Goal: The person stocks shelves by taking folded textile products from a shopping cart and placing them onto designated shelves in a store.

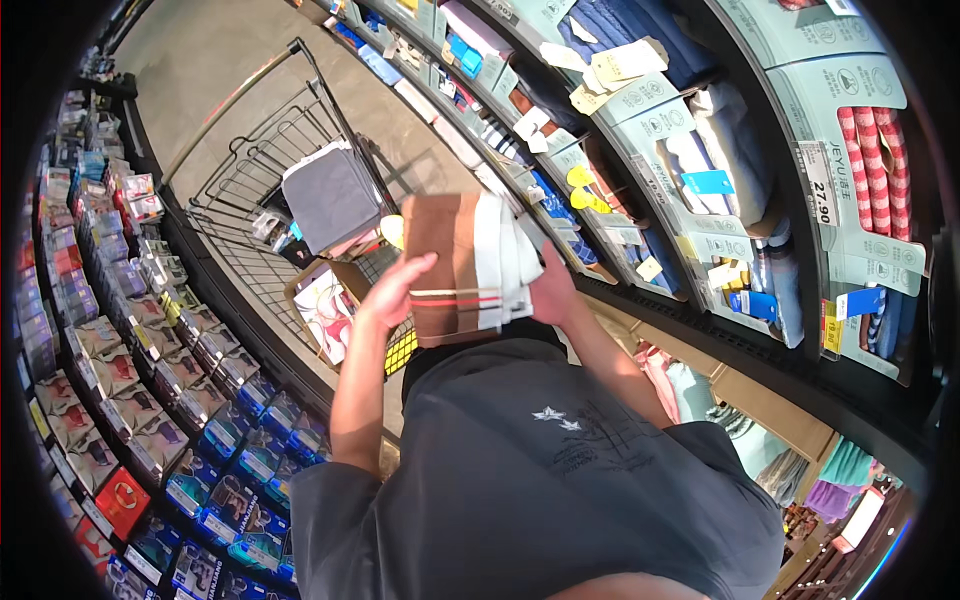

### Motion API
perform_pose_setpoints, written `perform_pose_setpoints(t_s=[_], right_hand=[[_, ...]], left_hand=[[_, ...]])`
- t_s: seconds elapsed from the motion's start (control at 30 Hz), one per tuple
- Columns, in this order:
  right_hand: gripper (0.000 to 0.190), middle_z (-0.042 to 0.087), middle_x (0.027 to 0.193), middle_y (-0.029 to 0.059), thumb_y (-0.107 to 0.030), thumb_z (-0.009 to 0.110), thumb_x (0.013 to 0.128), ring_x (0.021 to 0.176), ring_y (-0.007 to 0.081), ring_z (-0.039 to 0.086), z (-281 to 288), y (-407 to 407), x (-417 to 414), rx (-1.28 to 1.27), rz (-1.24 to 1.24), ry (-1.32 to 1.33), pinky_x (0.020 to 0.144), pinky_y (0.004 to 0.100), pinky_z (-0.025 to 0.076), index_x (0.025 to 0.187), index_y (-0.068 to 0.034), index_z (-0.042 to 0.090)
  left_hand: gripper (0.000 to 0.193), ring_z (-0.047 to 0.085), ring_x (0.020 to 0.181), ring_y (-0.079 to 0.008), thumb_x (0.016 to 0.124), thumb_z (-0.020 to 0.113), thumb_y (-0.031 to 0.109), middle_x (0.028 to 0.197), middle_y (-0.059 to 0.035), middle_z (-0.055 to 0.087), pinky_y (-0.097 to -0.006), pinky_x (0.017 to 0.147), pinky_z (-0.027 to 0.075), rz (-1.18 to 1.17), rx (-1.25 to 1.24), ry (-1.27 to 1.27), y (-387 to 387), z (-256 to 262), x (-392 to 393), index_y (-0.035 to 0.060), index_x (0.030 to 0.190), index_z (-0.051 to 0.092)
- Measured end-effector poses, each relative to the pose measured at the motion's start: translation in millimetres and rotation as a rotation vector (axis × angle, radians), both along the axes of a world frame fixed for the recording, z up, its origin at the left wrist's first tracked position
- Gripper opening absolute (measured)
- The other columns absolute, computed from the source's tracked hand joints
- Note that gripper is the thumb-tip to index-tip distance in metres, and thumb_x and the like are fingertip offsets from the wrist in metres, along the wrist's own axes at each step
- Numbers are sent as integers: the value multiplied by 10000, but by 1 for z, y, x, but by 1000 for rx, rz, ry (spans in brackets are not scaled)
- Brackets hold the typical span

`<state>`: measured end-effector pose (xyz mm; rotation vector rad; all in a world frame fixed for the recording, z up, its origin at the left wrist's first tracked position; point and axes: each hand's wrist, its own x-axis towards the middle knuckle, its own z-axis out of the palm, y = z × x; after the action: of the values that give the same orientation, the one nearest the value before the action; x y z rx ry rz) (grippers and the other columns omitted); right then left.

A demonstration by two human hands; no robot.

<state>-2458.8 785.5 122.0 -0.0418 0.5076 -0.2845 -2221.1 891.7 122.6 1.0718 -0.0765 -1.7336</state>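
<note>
In front of my waist I hold a bundle of folded towels (444, 300), brown at the left and white at the right, with thin red and cream stripes across it. My left hand (396, 289) grips the brown side, its thumb lying over the top. Against the white side, my right hand (556, 289) presses with its fingers partly hidden behind the cloth. A yellow tag (392, 231) sticks out beside the bundle's left edge. Just beyond stands a wire shopping cart (238, 161) holding a folded grey textile (330, 196) and an open cardboard box (347, 279).
Shelves of boxed towels (724, 180) with tags and price labels rise on my right. To my left, long racks carry several rows of packaged goods (217, 480). Concrete floor (169, 67) shows past the cart. More textiles (840, 469) lie low at the right.
</note>
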Motion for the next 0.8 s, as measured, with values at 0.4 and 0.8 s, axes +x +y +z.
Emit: perform_pose_setpoints(t_s=[0.4, 0.8], right_hand=[[520, 580, 1147, 90, -39, 658, 777, 1025, 204, 577, 23, -25, -91, -485, -88, 485, 863, 341, 477, 1259, -30, 465], [386, 594, 1122, 107, -124, 563, 837, 991, 221, 599, -10, -64, -148, -430, -422, 509, 875, 364, 481, 1197, -3, 492]], left_hand=[[850, 430, 1228, -309, 823, 302, 701, 1369, -141, 412, -463, 1009, 355, -39, -297, 706, -66, -13, -92, 51, 1369, 345], [396, 587, 1020, -273, 842, 575, 65, 1119, -156, 588, -438, 874, 502, -260, -17, 432, -143, -44, -142, -44, 1208, 469]])
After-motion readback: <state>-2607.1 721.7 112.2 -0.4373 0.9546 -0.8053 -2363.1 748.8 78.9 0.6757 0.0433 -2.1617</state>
